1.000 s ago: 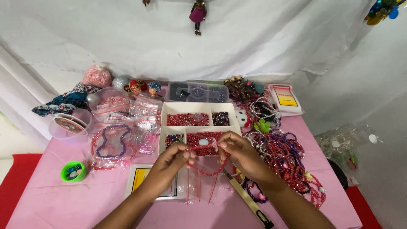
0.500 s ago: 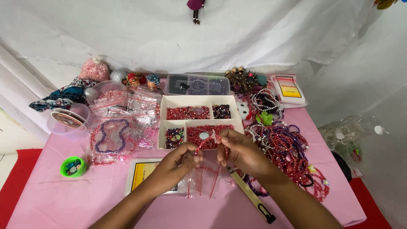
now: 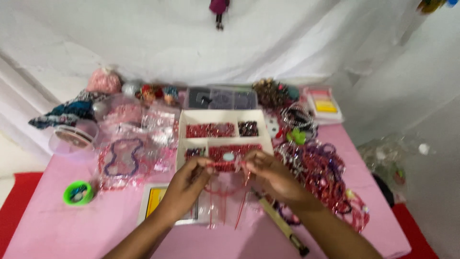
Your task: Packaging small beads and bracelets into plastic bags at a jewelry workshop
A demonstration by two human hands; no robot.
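Pinching the same red beaded strand [image 3: 225,166] as a second ago, left hand [image 3: 184,184] and right hand [image 3: 270,175] fingers clamped, barely shifted; bead tray [image 3: 191,116] at 12 o'clock.

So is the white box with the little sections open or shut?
Open. The white box has no lid on it, so you can see red and dark beads lying in its sections, just behind the two hands.

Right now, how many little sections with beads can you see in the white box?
4, though the hands may hide more. In the white tray: long back-left section, small back-right section, small front-left section, front-right section.
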